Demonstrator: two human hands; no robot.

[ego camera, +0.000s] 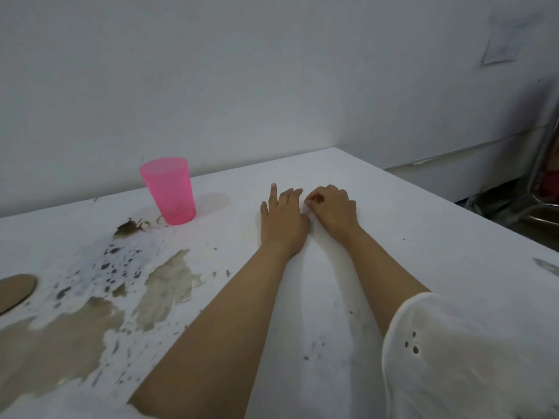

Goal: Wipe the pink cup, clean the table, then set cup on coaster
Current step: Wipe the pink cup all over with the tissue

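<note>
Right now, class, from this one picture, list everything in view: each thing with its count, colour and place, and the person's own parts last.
cup: one, pink, upright, far left part of the table
coaster: one, tan, left edge of the view, partly cut off
spill: several patches, brown with dark specks, from the cup towards the near left
table: one, white, against the wall
wall: grey-white, behind the table
metal frame: one, silver, right edge, partly seen
sleeve: one, white, right arm
left hand: flat on the table, fingers straight
right hand: beside it, fingers curled; whether it holds anything is unclear
</note>
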